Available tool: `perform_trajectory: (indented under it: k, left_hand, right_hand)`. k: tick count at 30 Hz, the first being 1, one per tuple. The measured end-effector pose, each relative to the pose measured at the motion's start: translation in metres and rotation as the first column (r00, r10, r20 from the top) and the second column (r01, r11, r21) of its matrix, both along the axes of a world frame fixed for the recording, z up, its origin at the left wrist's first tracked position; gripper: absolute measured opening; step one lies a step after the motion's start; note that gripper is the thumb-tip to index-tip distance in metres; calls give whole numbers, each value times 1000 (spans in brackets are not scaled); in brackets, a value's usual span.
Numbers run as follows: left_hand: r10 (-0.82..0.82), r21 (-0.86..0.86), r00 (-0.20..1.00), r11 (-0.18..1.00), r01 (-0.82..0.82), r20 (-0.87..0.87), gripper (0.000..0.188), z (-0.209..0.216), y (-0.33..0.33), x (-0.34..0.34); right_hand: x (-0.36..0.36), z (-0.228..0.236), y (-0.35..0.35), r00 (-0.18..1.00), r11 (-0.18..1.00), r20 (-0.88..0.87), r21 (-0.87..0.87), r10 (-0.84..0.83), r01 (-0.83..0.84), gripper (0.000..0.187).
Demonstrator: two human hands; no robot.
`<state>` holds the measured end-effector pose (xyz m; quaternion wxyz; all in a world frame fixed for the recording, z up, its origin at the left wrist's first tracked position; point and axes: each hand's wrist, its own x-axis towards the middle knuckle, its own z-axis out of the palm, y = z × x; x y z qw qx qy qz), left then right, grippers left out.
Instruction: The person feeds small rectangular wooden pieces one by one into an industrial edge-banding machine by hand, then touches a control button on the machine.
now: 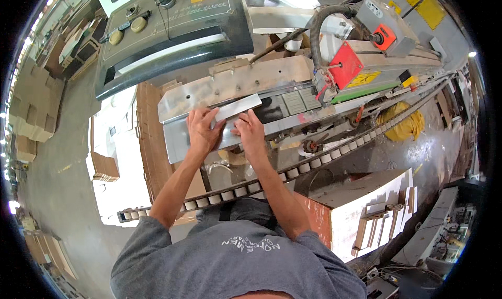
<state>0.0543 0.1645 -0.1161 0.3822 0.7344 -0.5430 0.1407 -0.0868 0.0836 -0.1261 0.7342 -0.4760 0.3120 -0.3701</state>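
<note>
A narrow white board strip (238, 107) lies at a slant on the metal infeed table (178, 138) of an edge-banding machine, close to its fence (205, 89). My left hand (203, 130) grips the strip's left end, thumb on the near side and fingers over the top. Farther right, my right hand (251, 134) has its fingers bent against the strip's near edge. The thumb and fingertips of both hands come close together at the middle. Beyond the strip's right end lies the machine's dark feed track (272, 108).
A rail of white rollers (214, 199) crosses in front of my body. The control panel (172, 24) overhangs the far left. A red block (345, 65) stands on the machine at right. White boards (117, 152) are stacked left; narrow boards (379, 223) sit on a white-sided stack at lower right.
</note>
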Motion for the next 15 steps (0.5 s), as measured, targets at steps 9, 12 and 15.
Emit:
perform_trajectory:
  k: [9, 12, 15]
  left_hand:
    - [33, 21, 997, 999, -31, -75, 21, -9, 3, 14]
    - [49, 3, 997, 999, -49, -66, 18, -8, 1, 16]
    - [38, 30, 999, 999, -37, -38, 18, -13, -3, 13]
  right_hand:
    - [12, 4, -3, 997, 998, -52, -44, 50, -52, 42]
    - [16, -7, 3, 999, 999, -45, -39, -3, 1, 40]
    - [18, -18, 0, 999, 991, -2, -131, -34, 33, 41]
